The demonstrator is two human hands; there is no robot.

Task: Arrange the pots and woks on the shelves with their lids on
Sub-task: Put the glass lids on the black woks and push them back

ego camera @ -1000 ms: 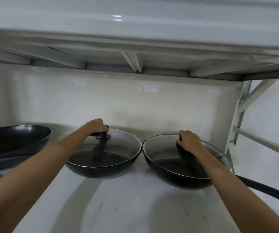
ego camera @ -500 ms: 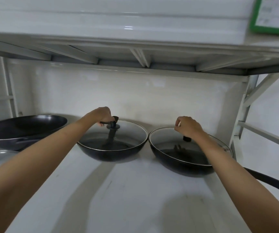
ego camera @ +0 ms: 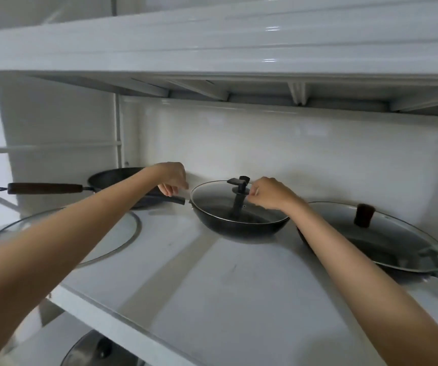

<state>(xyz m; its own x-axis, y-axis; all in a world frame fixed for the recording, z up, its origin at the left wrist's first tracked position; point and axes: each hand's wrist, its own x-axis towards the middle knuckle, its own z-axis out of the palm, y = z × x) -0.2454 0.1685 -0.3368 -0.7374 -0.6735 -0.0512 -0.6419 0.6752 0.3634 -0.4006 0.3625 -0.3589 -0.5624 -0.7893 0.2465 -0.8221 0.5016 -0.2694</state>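
Note:
A black wok with a glass lid stands in the middle of the white shelf. My right hand pinches the collar of that lid's black knob from the right. My left hand hovers with loosely curled fingers just above this wok's short black handle, holding nothing. On the right sits a second wok under a glass lid with a brown knob. At the far left is an uncovered wok with a wooden handle.
A loose glass lid lies flat on the shelf at the left, under my left forearm. The upper shelf hangs low overhead. A round metal lid shows on the lower shelf. Shelf uprights stand at both ends.
My view has swung left. My right hand left the right wok's lid knob and went to the middle lid's knob. My left hand let go of that knob and moved left above the handle.

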